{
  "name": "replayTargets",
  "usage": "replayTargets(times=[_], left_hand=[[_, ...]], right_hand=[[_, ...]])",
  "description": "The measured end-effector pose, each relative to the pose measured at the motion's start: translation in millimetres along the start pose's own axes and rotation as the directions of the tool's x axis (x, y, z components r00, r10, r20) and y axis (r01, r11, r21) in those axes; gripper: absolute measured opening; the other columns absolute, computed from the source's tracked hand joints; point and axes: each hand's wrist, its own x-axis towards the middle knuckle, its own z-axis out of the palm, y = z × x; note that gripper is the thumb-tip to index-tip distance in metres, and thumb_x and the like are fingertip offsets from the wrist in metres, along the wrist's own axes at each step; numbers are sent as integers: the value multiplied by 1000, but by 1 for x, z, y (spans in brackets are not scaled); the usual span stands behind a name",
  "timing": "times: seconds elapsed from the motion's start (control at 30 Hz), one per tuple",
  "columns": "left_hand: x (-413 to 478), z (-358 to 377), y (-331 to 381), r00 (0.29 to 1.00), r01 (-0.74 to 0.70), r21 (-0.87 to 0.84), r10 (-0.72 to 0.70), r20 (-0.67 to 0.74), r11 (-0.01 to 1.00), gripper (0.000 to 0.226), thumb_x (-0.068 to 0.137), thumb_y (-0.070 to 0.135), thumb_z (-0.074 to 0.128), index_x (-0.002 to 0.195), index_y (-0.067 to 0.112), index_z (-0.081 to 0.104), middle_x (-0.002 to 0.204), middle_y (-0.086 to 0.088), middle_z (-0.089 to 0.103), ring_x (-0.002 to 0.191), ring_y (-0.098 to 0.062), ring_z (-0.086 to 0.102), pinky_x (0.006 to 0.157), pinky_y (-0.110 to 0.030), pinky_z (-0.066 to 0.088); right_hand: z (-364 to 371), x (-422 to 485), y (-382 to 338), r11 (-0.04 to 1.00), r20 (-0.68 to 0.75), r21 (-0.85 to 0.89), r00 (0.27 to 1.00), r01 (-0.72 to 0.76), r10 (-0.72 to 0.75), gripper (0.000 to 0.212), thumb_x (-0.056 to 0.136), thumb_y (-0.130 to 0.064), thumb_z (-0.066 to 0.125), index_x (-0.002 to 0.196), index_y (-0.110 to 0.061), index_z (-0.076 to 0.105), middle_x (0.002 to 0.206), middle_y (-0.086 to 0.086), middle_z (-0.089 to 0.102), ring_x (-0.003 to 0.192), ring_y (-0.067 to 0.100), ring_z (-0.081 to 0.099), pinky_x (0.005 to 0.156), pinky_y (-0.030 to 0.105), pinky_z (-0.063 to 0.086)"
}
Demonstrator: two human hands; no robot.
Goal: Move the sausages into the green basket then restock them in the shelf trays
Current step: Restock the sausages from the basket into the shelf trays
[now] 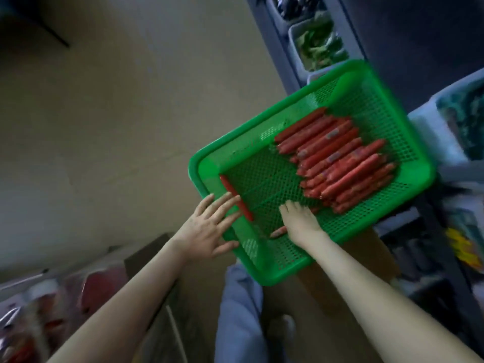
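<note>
left hand (207,226) spread, fingertips on a loose sausage (236,198) at the green basket (262,118) rim. right hand (298,220) covers another sausage (278,232); its grip cannot be told. sausage pile (337,163) lies at the basket's far end. blurred shelf trays (296,52) beyond.

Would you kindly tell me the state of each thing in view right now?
green basket: partly filled, near end mostly bare.
sausage pile: stacked in the basket's shelf end.
loose sausage: lying alone along the basket's wall.
left hand: open, fingers spread at the rim.
right hand: inside the basket, palm down; grip unclear.
bin of greens: on the shelf, filled.
</note>
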Motion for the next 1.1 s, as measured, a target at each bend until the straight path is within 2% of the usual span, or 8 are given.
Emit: replayTargets(times=[0.1, 0.3, 0.4, 0.53, 0.7, 0.93, 1.0, 1.1], left_hand=[[-1, 5, -3, 995, -41, -31, 38, -91, 999, 76, 82, 68, 43, 135, 15, 48, 151, -15, 32, 140, -29, 24, 116, -42, 4], [-1, 12, -4, 990, -49, -3, 48, -130, 999, 78, 79, 70, 44, 136, 17, 45, 149, -14, 34, 139, -28, 26, 116, -43, 5], [0, 13, -3, 987, -38, 2, 38, -157, 999, 80, 78, 70, 47, 137, 16, 46, 149, -14, 35, 140, -27, 25, 117, -42, 5], [-1, 16, -2, 979, -12, -10, 10, -203, 1000, 88, 78, 71, 47, 143, 14, 31, 151, -12, 23, 143, -27, 20, 118, -41, 6], [-4, 16, 0, 975, 48, -7, -49, -217, 999, 93, 79, 72, 47, 146, 12, 22, 154, -11, 18, 148, -21, 1, 119, -42, 4], [1, -17, 26, 958, 72, 83, -46, -282, 994, 83, 81, 53, 58, 142, 7, 26, 152, -18, 20, 142, -35, 19, 116, -50, 7], [12, -35, 49, 944, 110, 141, -60, -324, 984, 86, 76, 39, 69, 142, 6, 27, 151, -20, 21, 141, -37, 18, 115, -51, 6], [37, -76, 111, 921, 123, 223, -27, -390, 967, 83, 71, 23, 73, 141, 4, 31, 148, -26, 31, 138, -36, 23, 112, -54, 13]], right_hand=[[1, 16, -2, 978, 64, -137, 986, 160, -153, 44, 91, -23, 55, 130, -7, 41, 129, 12, 45, 122, 32, 42, 97, 38, 35], [7, 9, 3, 929, -17, -156, 939, 337, -343, 26, 85, -5, 53, 111, -3, 55, 106, 14, 58, 102, 35, 54, 81, 42, 45], [-4, 21, 2, 963, -192, 107, 955, 249, -226, 31, 61, 3, 71, 88, -1, 57, 82, 15, 57, 78, 37, 58, 61, 42, 48], [-18, 42, -41, 890, -243, 422, 967, 174, -74, 45, 89, -16, 59, 126, 2, 44, 122, 20, 50, 114, 36, 47, 93, 44, 40], [-18, 58, -77, 956, -142, 294, 989, 0, 44, 52, 91, -20, 56, 134, -8, 29, 134, 14, 38, 121, 32, 44, 94, 42, 39], [-14, 12, -34, 973, -250, 215, 958, -88, 142, 34, 94, -7, 44, 126, -2, 36, 120, 15, 56, 107, 32, 58, 81, 40, 48], [-29, -30, -20, 972, -418, 228, 897, -47, 142, 37, 88, -6, 54, 123, -4, 42, 111, 14, 59, 101, 32, 60, 76, 39, 49], [-54, -120, 7, 984, -742, 178, 661, 29, 115, 36, 64, -2, 66, 99, -7, 57, 78, 9, 63, 69, 29, 64, 54, 33, 50]])
